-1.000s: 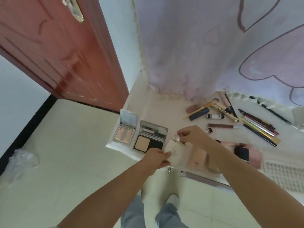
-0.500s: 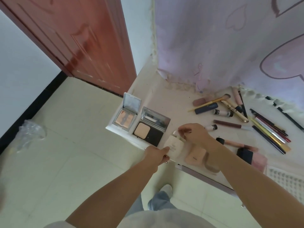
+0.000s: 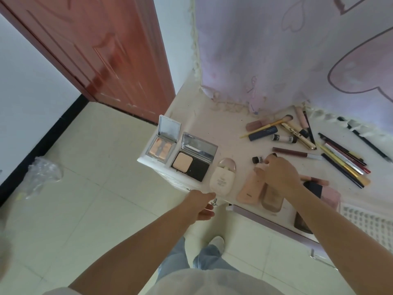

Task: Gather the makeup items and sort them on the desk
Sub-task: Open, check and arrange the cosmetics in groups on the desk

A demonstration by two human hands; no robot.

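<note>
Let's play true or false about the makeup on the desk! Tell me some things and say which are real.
1. Two compacts stand open with their mirrors up. True.
2. The left hand is holding the cream bottle. False: the bottle lies alone on the desk; that hand is off the front edge, holding nothing.
3. The right hand is over the tubes near the front edge. True.
4. The pencils stand in a cup. False: they lie flat on the desk.

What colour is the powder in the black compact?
Pale beige, in the black compact; head view shows it.
</note>
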